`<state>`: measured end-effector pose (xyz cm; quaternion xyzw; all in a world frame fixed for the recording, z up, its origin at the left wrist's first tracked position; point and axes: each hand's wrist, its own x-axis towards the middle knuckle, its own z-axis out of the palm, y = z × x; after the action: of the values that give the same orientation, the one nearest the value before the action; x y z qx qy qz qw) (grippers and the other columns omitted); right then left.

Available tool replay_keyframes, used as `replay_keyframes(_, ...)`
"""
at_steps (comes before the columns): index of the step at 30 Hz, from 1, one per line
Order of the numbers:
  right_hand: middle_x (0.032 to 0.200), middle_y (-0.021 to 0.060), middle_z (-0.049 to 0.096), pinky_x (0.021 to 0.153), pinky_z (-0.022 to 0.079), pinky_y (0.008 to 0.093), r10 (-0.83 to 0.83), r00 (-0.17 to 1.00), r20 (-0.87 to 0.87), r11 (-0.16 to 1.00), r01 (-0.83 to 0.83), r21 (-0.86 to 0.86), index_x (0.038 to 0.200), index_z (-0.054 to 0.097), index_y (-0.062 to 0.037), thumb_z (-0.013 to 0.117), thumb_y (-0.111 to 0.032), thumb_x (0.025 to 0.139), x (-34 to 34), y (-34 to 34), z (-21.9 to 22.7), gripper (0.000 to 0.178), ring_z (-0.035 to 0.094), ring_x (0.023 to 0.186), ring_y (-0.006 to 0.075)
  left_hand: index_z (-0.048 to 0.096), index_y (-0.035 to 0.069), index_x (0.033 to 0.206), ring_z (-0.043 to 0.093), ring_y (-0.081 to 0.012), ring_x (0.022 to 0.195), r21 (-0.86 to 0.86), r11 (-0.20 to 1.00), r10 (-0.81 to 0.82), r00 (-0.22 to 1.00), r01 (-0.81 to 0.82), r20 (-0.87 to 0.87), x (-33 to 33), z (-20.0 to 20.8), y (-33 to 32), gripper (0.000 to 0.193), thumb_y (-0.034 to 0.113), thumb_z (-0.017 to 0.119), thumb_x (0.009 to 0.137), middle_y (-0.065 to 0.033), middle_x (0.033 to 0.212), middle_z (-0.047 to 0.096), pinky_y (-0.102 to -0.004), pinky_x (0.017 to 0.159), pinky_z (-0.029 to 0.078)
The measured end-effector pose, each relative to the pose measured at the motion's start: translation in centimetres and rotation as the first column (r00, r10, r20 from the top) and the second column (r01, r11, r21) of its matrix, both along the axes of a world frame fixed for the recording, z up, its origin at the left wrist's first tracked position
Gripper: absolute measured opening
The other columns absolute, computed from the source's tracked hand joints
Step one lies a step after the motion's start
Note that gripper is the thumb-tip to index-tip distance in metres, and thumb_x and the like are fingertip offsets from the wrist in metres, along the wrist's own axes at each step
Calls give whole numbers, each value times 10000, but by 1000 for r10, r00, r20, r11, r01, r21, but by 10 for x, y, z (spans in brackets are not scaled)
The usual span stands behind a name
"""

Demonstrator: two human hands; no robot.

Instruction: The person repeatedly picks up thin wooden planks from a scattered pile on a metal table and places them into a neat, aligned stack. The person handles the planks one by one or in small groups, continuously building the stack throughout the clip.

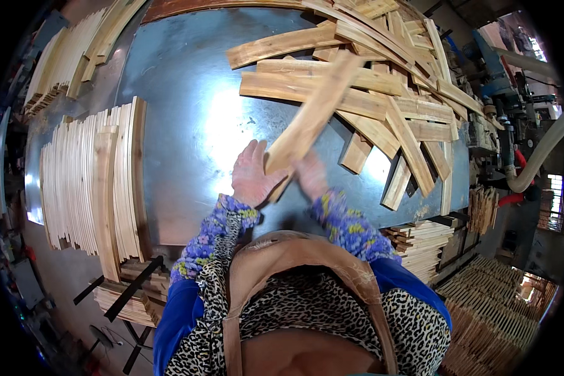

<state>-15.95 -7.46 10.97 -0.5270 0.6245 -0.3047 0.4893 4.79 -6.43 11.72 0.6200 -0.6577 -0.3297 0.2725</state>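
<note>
A wooden board [316, 119] slants from in front of me toward the far pile, slightly smeared by motion, its near end between my hands. My left hand [255, 174] is open beside that end, with fingers stretched out and thumb reaching across the wood. Against the board's right edge is my right hand [310, 173], too blurred to show its fingers' grip. Below the near end, a narrow strip of wood shows next to my left thumb; whether it belongs to the same board I cannot tell. Both hands are over the grey metal tabletop [188, 156].
A loose pile of boards [382, 103] covers the table's far right. At left stands a row of boards on edge [84, 182], one board [106, 200] lying across it. Another row [69, 56] is farther back. Stacked wood [420, 244] and machinery with hoses [526, 156] are at right.
</note>
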Motion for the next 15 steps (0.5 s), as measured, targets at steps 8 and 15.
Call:
replay_keyframes(8,1152,202,747,943,591,496,260,564,-784,861,-503,-76,1394,657,-51,700,-296,928,-4,-95,24,528,712,1058,387,578,-117,1453,680,-409,1261,604,672,509,860,-429,44,123,-3,-6,955,596,801,858,-310,1351,703,-455,1114,509)
replay_keyframes(15,1589,198,499,1138,461,581,181,185,-966,829,-557,48,1605,464,-127,740,-389,874,-82,-207,11,824,460,1472,432,767,90,1229,539,-339,1373,268,825,-30,436,-497,900,269,30,51,614,526,889,815,-151,1473,604,-567,1252,342)
